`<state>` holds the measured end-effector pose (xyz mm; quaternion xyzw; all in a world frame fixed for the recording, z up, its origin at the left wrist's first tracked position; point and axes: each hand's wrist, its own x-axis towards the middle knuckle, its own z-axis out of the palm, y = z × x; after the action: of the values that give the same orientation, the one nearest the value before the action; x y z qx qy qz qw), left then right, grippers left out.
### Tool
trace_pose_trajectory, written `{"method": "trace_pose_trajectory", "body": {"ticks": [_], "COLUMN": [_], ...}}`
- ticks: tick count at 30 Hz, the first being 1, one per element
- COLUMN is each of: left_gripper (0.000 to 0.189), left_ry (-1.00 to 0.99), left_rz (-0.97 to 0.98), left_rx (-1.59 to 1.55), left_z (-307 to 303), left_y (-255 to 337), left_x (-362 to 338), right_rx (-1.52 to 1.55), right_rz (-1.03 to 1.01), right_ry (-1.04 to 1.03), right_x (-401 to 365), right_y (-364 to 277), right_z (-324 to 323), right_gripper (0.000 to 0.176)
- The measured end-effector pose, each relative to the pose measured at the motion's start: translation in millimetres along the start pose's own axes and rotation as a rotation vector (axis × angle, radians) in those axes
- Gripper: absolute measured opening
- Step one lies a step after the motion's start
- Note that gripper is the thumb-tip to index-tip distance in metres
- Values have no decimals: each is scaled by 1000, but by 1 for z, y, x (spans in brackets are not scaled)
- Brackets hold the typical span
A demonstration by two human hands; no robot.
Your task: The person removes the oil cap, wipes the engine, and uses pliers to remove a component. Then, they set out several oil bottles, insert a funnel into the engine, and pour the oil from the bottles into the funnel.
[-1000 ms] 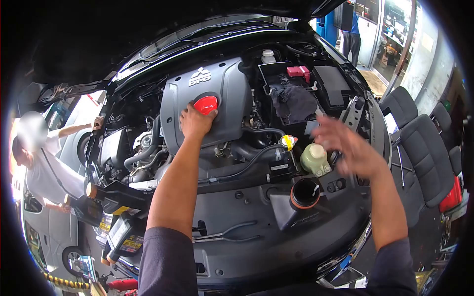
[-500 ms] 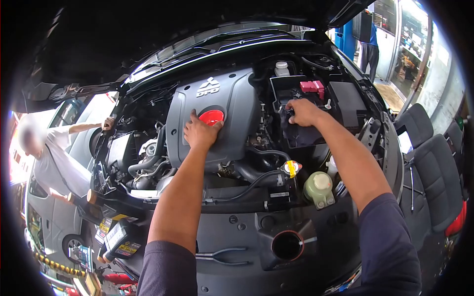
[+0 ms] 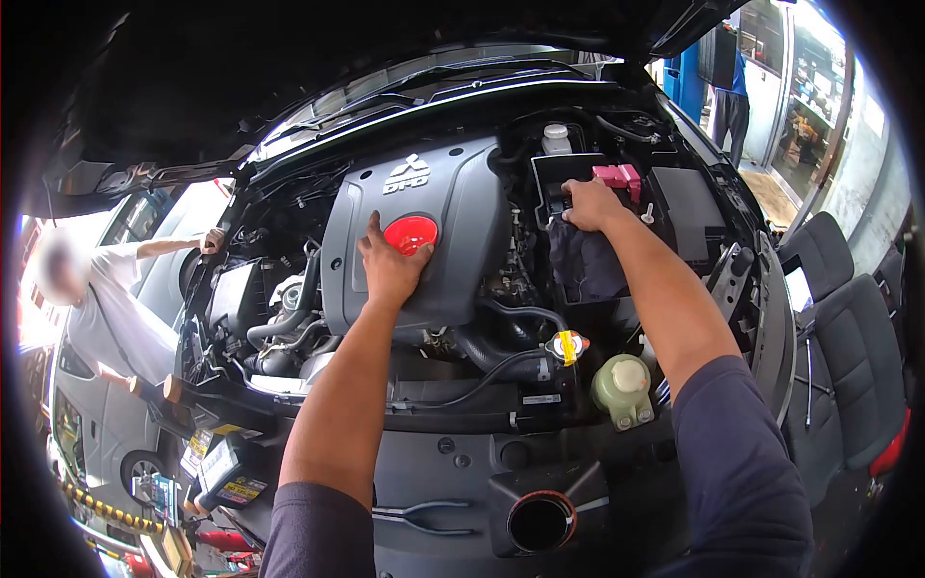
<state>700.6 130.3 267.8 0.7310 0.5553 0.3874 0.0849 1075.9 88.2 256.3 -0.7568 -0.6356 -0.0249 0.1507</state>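
Note:
My left hand (image 3: 393, 267) rests by the red round cap or funnel (image 3: 411, 235) set in the grey engine cover (image 3: 462, 217), thumb and fingers spread around its near edge. Over the black battery area at the right, my right hand (image 3: 590, 204) has its fingers bent, touching a dark cloth (image 3: 586, 260) that lies on top of the battery. Its fingertips are partly hidden, so its hold on the cloth is unclear. A pink-red terminal cover (image 3: 617, 176) sits just beyond this hand.
A co-worker in a white shirt (image 3: 120, 289) leans a hand on the car's left edge. Pliers (image 3: 424, 517) lie on the front panel beside a round dark opening (image 3: 541, 523). Nearby are a green reservoir (image 3: 621, 385) and a yellow-marked cap (image 3: 568, 347). Car seats (image 3: 848, 337) stand at right.
My right hand has moved slightly up and away over the battery, and more of the dark cloth shows below it. My left hand stays by the red piece. The view has shifted a little.

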Motion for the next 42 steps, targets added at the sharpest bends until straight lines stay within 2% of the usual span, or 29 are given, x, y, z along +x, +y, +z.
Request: {"method": "trace_pose_trajectory", "body": {"ticks": [4,7,11,14,17,21,26,30,32,33,34,36,38,42], "left_gripper": [118,120,120,118,115,114,113,119,124,126,129,135,137,144], "left_ry": [-37,-34,131,161,151,170,104,138,184,209,206,194,176,252], "left_rz": [27,15,76,84,126,144,151,187,414,527,604,749,768,914], "left_rx": [-5,-78,-197,-358,-601,-730,-794,-735,-635,-571,-554,-517,-557,-415], "left_z": [-2,-4,-1,-13,-33,-68,-113,-145,-154,-160,-169,-187,-207,-272], "left_y": [-7,-5,-13,-9,0,18,25,33,25,21,17,13,14,22], "left_x": [7,7,13,18,20,10,-9,-36,-50,-57,-64,-83,-104,-144], "right_rx": [80,-142,-110,-30,34,88,201,432,477,613,668,758,884,979], "right_rz": [35,180,225,210,293,275,261,221,127,206,232,270,267,297], "right_ry": [35,-260,-330,-282,-153,-177,-118,-73,-26,25,-7,117,48,202], "right_x": [-10,-25,-48,-44,-53,-46,-51,-61,-59,-65,-78,-106,-133,-180], "right_y": [10,16,15,24,24,32,17,10,10,8,-2,-14,-14,25], "right_z": [-17,-47,-59,-46,-39,-29,-48,-76,-88,-94,-117,-146,-179,-213], "right_gripper": [63,59,63,63,57,48,39,36,36,33,32,31,31,52]}}
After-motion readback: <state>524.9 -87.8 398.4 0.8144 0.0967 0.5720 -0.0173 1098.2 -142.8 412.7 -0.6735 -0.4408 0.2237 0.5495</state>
